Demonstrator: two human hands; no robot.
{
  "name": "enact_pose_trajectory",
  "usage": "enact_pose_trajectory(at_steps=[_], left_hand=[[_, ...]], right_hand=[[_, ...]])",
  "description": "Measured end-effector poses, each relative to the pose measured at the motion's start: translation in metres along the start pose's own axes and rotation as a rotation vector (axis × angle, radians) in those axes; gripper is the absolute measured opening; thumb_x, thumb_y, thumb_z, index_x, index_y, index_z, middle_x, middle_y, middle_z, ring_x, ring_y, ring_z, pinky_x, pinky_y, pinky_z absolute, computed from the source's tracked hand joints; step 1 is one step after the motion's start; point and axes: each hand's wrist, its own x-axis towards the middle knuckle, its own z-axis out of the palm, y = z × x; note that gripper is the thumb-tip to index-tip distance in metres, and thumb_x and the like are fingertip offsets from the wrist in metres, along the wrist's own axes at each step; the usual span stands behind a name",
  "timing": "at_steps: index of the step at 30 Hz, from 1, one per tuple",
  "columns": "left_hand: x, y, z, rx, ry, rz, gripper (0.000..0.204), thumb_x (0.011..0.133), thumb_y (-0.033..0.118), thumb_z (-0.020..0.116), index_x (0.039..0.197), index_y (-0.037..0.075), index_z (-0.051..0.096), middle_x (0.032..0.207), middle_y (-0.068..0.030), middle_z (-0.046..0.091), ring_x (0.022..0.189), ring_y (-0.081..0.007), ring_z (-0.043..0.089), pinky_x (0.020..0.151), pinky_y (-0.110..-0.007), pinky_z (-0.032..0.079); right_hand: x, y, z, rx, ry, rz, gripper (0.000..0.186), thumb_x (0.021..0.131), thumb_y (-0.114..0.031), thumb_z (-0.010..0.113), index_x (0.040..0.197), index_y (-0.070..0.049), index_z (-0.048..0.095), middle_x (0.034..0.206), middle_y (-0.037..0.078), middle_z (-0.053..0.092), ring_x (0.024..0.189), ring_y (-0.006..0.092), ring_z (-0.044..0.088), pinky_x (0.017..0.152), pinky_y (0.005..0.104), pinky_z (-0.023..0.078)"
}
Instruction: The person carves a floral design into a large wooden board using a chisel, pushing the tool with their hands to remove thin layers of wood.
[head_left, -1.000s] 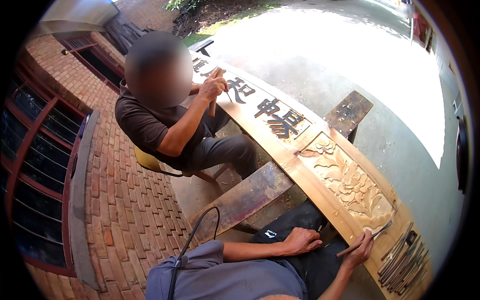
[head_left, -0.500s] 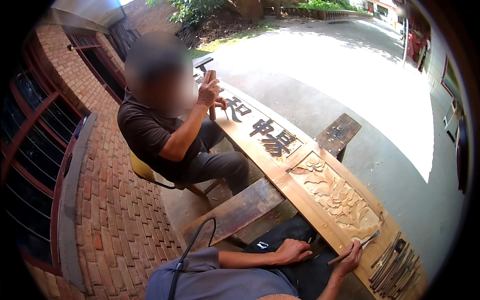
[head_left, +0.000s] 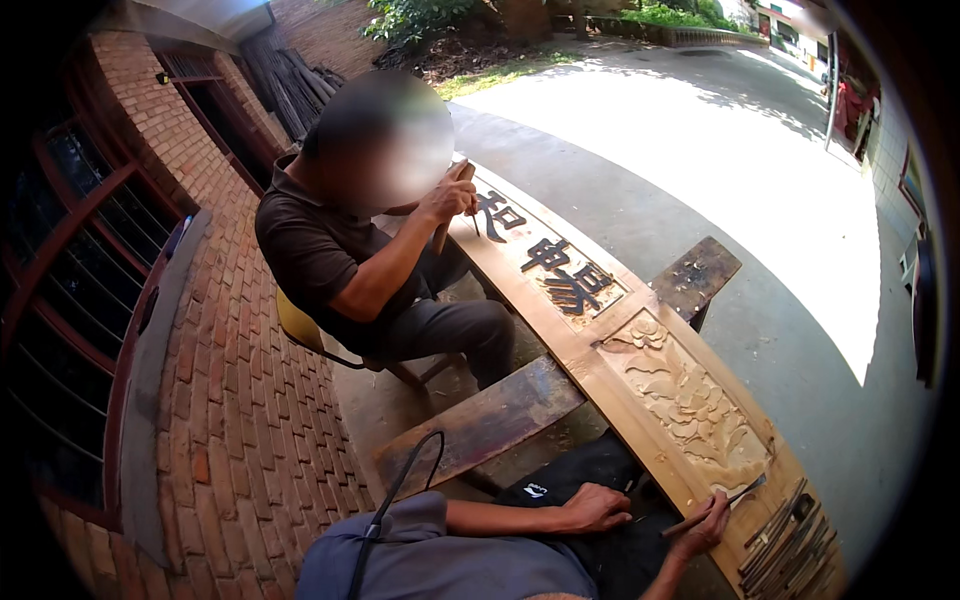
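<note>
My right hand [head_left: 708, 526] grips a wood chisel [head_left: 688, 524] by its brown handle. The chisel's flat metal blade points up and to the right, over the lower end of a long wooden board [head_left: 655, 450]. Just beyond the blade lies a panel of raised flowers and leaves [head_left: 690, 405] carved into that board. On my dark trouser leg rests my left hand [head_left: 597, 508], its fingers loosely bent and apart, holding nothing.
Several carving tools [head_left: 790, 545] lie bunched at the board's near right end. A person [head_left: 340, 260] sits at the far left, working among dark carved characters [head_left: 565, 275]. Bench planks [head_left: 480, 415] support the board. A black cable [head_left: 405, 490] crosses my sleeve; a brick wall [head_left: 240, 440] stands left.
The whole view has shifted slightly, moving the scene right and down. The other person's raised wooden tool has come lower. My right hand still holds the chisel; my left stays on my leg.
</note>
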Motion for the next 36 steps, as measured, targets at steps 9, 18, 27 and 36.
enact_pose_trajectory(at_steps=[9, 18, 27, 36], left_hand=[[0.015, 0.064, -0.045, -0.330, 0.171, 0.208, 0.020, 0.106, 0.022, 0.072, 0.111, 0.003, 0.074, 0.096, -0.0152, 0.076, 0.087, -0.0344, 0.076, 0.074, -0.043, 0.058], [-0.015, 0.158, -0.173, -0.742, 1.036, 0.738, 0.046, 0.120, 0.041, 0.049, 0.113, 0.004, 0.075, 0.096, -0.0156, 0.075, 0.076, -0.0278, 0.069, 0.067, -0.037, 0.055], [-0.019, 0.217, -0.203, -0.568, 1.609, 1.004, 0.042, 0.120, 0.045, 0.046, 0.133, 0.017, 0.074, 0.117, -0.0033, 0.065, 0.114, -0.0240, 0.057, 0.089, -0.042, 0.054], [-0.047, 0.184, -0.206, -0.668, 1.108, 1.169, 0.042, 0.116, 0.049, 0.053, 0.116, 0.028, 0.089, 0.132, 0.0013, 0.069, 0.130, -0.0221, 0.052, 0.095, -0.039, 0.052]], right_hand=[[0.001, 0.002, -0.003, 0.027, -0.020, -0.065, 0.023, 0.107, -0.002, 0.062, 0.129, -0.001, 0.067, 0.115, 0.023, 0.072, 0.106, 0.0468, 0.071, 0.087, 0.0524, 0.057], [-0.001, -0.001, 0.002, -0.023, -0.030, -0.030, 0.025, 0.108, -0.007, 0.067, 0.133, -0.004, 0.069, 0.117, 0.022, 0.076, 0.104, 0.0448, 0.074, 0.086, 0.0506, 0.060], [0.005, -0.010, 0.002, -0.009, -0.034, -0.030, 0.025, 0.108, -0.004, 0.066, 0.132, -0.004, 0.070, 0.117, 0.021, 0.076, 0.106, 0.0438, 0.074, 0.089, 0.0491, 0.059], [-0.001, 0.007, 0.003, -0.057, -0.012, -0.044, 0.023, 0.109, -0.007, 0.067, 0.132, -0.006, 0.071, 0.118, 0.019, 0.077, 0.105, 0.0416, 0.075, 0.087, 0.0479, 0.059]])
